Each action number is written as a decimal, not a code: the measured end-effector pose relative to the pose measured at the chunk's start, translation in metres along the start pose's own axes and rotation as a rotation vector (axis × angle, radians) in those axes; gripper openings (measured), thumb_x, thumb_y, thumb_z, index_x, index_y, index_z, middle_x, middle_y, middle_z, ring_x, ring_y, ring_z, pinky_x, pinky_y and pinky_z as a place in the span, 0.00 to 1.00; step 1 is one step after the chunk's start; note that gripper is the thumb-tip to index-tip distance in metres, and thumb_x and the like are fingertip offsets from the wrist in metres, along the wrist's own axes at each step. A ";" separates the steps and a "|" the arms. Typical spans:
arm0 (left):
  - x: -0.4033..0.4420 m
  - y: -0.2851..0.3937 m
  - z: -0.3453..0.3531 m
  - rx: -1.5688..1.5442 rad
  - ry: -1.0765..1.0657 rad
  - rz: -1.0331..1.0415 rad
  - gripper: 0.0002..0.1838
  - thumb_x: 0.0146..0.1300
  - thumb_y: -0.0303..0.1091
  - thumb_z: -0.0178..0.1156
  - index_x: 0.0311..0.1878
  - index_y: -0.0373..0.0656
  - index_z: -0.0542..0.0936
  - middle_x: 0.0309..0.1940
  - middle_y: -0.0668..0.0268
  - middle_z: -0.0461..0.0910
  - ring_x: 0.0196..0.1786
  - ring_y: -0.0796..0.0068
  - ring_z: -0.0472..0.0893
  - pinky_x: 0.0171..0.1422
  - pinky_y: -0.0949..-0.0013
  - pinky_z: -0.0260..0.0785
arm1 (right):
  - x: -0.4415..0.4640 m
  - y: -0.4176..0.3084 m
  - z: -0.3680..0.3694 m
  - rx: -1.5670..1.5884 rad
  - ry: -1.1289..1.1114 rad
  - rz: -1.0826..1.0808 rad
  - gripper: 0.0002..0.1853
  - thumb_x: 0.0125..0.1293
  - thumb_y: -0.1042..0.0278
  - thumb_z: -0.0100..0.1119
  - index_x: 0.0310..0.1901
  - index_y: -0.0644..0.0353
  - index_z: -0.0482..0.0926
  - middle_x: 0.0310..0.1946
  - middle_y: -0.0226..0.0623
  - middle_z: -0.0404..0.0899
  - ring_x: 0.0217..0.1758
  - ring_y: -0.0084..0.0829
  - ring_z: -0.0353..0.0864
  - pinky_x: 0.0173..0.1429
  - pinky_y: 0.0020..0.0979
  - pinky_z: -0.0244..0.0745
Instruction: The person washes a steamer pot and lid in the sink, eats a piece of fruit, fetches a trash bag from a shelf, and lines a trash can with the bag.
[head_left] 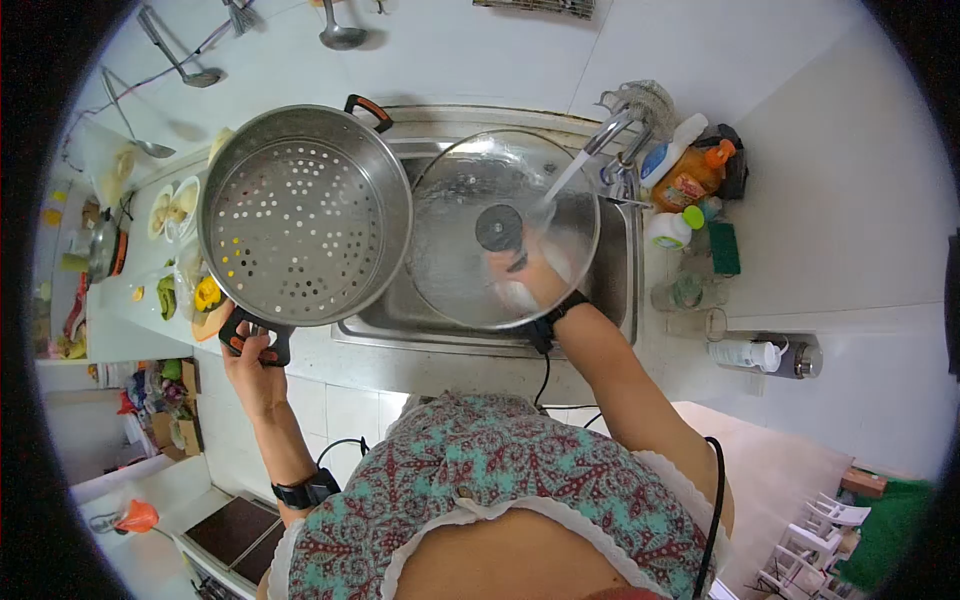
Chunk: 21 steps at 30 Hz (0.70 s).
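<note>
With my left hand (256, 368) closed round its handle, I hold the perforated pan (300, 125) clear of the stream; my right hand (540, 275), finger closure unclear, positions the glass lid (450, 255) beneath the tap (606, 132).

steel steamer pan (305, 215), perforated base (300, 235), black handle (240, 330) in the left hand (258, 375). wet clear lid (450, 255), black knob (499, 228), at the right hand (540, 275).

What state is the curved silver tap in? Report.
On: white water streams from its spout onto the round clear glass lid.
</note>
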<state>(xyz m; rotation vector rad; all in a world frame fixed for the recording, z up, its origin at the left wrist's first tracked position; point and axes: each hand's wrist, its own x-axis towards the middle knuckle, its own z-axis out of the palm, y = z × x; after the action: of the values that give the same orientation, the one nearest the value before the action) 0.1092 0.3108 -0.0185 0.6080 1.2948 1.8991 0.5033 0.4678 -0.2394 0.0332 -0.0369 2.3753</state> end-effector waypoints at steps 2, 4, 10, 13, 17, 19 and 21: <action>-0.003 0.006 -0.002 0.029 0.010 0.022 0.34 0.44 0.13 0.49 0.61 0.38 0.68 0.48 0.62 0.73 0.46 0.69 0.77 0.31 0.85 0.63 | 0.005 0.017 0.024 -0.526 0.096 -0.166 0.36 0.58 0.81 0.60 0.66 0.54 0.55 0.50 0.33 0.69 0.51 0.26 0.71 0.52 0.27 0.69; -0.008 0.013 0.003 0.004 0.032 0.060 0.36 0.44 0.13 0.49 0.63 0.37 0.66 0.51 0.59 0.73 0.51 0.65 0.76 0.39 0.82 0.69 | 0.022 0.018 0.005 -0.734 0.102 -0.304 0.42 0.53 0.85 0.62 0.68 0.53 0.53 0.53 0.32 0.69 0.54 0.26 0.70 0.59 0.29 0.67; -0.012 0.035 -0.018 0.006 0.018 0.029 0.40 0.43 0.12 0.47 0.67 0.38 0.62 0.55 0.52 0.71 0.54 0.63 0.74 0.59 0.65 0.68 | 0.049 0.032 0.007 -0.504 0.424 -0.325 0.25 0.63 0.62 0.56 0.59 0.60 0.64 0.42 0.36 0.71 0.40 0.25 0.71 0.42 0.26 0.69; -0.011 0.035 -0.022 0.004 0.017 0.052 0.40 0.44 0.12 0.47 0.68 0.38 0.60 0.56 0.52 0.70 0.55 0.63 0.73 0.60 0.64 0.68 | 0.045 0.031 -0.008 0.305 0.211 0.065 0.24 0.65 0.57 0.52 0.59 0.61 0.66 0.42 0.41 0.72 0.34 0.28 0.71 0.36 0.25 0.68; -0.013 0.033 -0.028 -0.015 0.027 0.040 0.39 0.45 0.12 0.47 0.67 0.37 0.61 0.58 0.52 0.69 0.55 0.65 0.73 0.60 0.64 0.67 | 0.032 0.031 -0.016 0.572 0.236 0.187 0.17 0.68 0.57 0.47 0.41 0.66 0.68 0.26 0.32 0.65 0.24 0.21 0.65 0.23 0.20 0.59; -0.013 0.031 -0.029 -0.033 0.008 0.027 0.39 0.45 0.12 0.47 0.67 0.37 0.61 0.57 0.52 0.69 0.55 0.65 0.73 0.61 0.64 0.67 | 0.015 0.023 -0.012 0.403 0.273 -0.084 0.25 0.68 0.50 0.44 0.56 0.63 0.67 0.34 0.39 0.71 0.28 0.28 0.69 0.24 0.26 0.64; -0.013 0.027 -0.032 -0.043 0.022 0.014 0.39 0.45 0.12 0.47 0.67 0.38 0.61 0.56 0.53 0.69 0.55 0.65 0.73 0.59 0.65 0.68 | 0.017 0.002 -0.029 -0.385 0.611 -0.333 0.24 0.69 0.45 0.41 0.49 0.60 0.70 0.28 0.35 0.70 0.26 0.29 0.69 0.23 0.28 0.63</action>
<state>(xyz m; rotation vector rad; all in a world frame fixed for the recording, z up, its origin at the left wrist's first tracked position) 0.0857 0.2765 -0.0053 0.5775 1.2634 1.9452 0.4896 0.4795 -0.2677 -0.8010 -0.1787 1.9231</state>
